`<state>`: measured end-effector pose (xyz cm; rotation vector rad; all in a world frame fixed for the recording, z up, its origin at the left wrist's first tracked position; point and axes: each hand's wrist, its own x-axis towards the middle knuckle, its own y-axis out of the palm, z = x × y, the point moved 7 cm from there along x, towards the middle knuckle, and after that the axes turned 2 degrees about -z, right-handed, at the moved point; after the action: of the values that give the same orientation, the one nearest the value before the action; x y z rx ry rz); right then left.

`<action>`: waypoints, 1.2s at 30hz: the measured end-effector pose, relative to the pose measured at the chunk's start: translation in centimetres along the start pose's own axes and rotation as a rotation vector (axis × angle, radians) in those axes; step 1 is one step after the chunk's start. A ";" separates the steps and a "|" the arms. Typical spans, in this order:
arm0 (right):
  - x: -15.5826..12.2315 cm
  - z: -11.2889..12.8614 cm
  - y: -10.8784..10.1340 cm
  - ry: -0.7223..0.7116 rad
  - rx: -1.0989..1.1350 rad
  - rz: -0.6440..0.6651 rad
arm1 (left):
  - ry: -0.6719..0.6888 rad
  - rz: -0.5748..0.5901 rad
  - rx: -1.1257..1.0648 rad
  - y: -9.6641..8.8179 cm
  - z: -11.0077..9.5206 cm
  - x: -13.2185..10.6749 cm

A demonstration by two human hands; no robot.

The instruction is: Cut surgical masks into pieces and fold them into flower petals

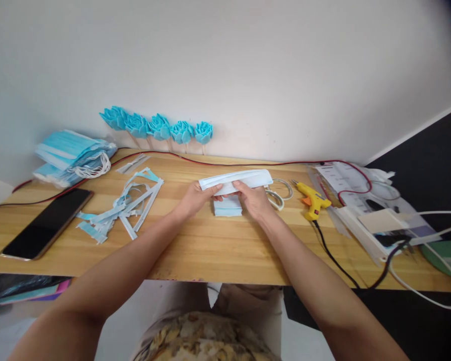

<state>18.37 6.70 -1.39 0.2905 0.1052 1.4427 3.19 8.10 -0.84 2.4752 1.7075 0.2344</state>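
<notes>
Between my two hands a pale blue strip of face-mask fabric (244, 176) is stretched out lengthwise above the table. My left hand (197, 197) pinches its left part, thumb on top. Near the middle and right, my right hand (252, 199) grips the same strip, its thumb pressed on the lower edge. Just below them lies a small stack of light blue fabric pieces (227, 206) on the wood, partly covered by the hands. White-handled scissors (277, 199) lie beside my right hand, their blades hidden.
Fabric offcuts (124, 205), a phone (47, 224) and a pile of face masks (71, 153) occupy the left. Several blue fabric flowers on sticks (160, 127) lean on the wall. A yellow glue gun (312, 199), cables and a power strip (364, 233) are at right.
</notes>
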 end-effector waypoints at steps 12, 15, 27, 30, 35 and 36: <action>1.4 1.8 -2.9 -0.078 0.259 -0.221 | 0.064 -0.007 0.157 -1.1 -1.7 0.2; 1.6 2.0 -2.9 -0.077 0.274 -0.197 | 0.055 -0.012 0.136 -1.5 -1.4 0.4; 1.7 1.7 -3.3 -0.062 0.263 -0.204 | -0.039 -0.035 -0.209 -2.2 -0.1 1.0; 1.4 2.1 -2.5 -0.054 0.278 -0.157 | -0.036 -0.084 -0.255 -2.5 -0.1 1.2; 0.5 1.5 -0.6 -0.016 0.147 -0.039 | -0.010 -0.102 -0.253 -1.9 -0.1 0.8; 0.4 1.3 -0.4 -0.023 0.095 -0.038 | -0.002 -0.096 -0.240 -1.6 -0.1 0.7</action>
<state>19.15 6.84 -0.24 0.3809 0.1595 1.3987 1.93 9.33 -0.98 2.2161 1.6824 0.4003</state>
